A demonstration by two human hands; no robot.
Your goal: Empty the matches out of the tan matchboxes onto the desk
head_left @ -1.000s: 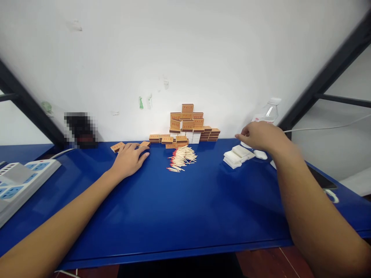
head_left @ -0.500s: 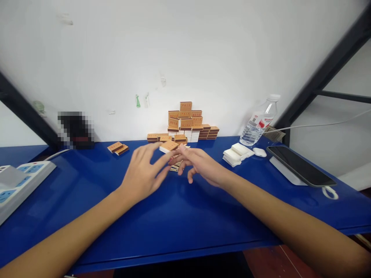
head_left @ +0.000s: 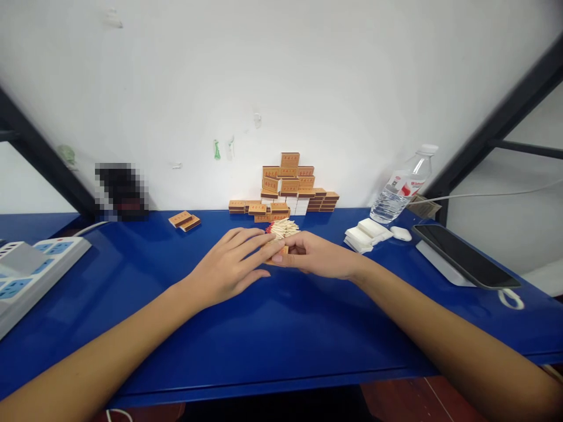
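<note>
Low over the blue table, my right hand (head_left: pixel 323 255) is closed on an orange-brown matchbox (head_left: pixel 282 251), its thumb across the near face. My left hand (head_left: pixel 229 261) has its fingers stretched out, the fingertips reaching over the matchbox's left part and hiding some of it. Its thumb points right, apart from the box. Just behind both hands lies a pile of loose matches (head_left: pixel 287 228), red heads to the left. Against the wall stands a stepped stack of matchboxes (head_left: pixel 289 186), some facing front and some lying flat.
Two matchboxes (head_left: pixel 185 221) lie at the left. On the right are white matchbox trays (head_left: pixel 367 233), a white earphone case (head_left: pixel 400 234), a water bottle (head_left: pixel 398 190) and a phone (head_left: pixel 466 255) on a stand. A power strip (head_left: pixel 41 275) occupies the left edge of the table (head_left: pixel 281 340).
The matchbox has come down towards me from above the matches, and my right fingers have closed round it. The match pile is now more exposed. The view has shifted slightly.
</note>
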